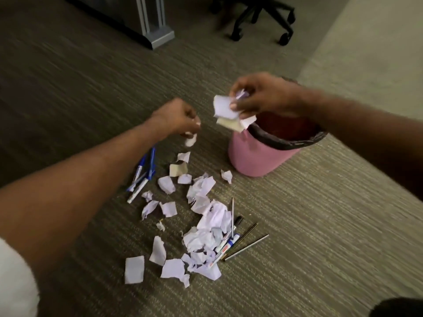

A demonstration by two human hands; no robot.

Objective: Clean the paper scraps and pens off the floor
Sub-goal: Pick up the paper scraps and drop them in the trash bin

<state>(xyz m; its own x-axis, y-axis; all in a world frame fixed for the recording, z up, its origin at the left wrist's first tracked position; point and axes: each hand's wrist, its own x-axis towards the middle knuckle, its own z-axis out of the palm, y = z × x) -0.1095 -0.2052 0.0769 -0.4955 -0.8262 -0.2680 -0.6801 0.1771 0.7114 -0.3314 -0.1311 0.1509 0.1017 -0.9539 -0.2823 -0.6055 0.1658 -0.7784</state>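
Torn white paper scraps (201,216) lie scattered on the carpet in front of me. My right hand (258,94) grips a bunch of scraps (225,109) just over the near-left rim of a pink waste bin (256,156) lined with a black bag. My left hand (176,118) is curled above the floor and pinches a small white scrap (190,139). Blue pens (143,173) lie in a bundle left of the scraps. A marker (223,247) and thin dark pens (246,243) lie at the right edge of the pile.
A grey metal desk leg (155,26) stands at the back centre. An office chair base with black castors (258,17) is at the back right. Lighter carpet (370,49) begins to the right of the bin.
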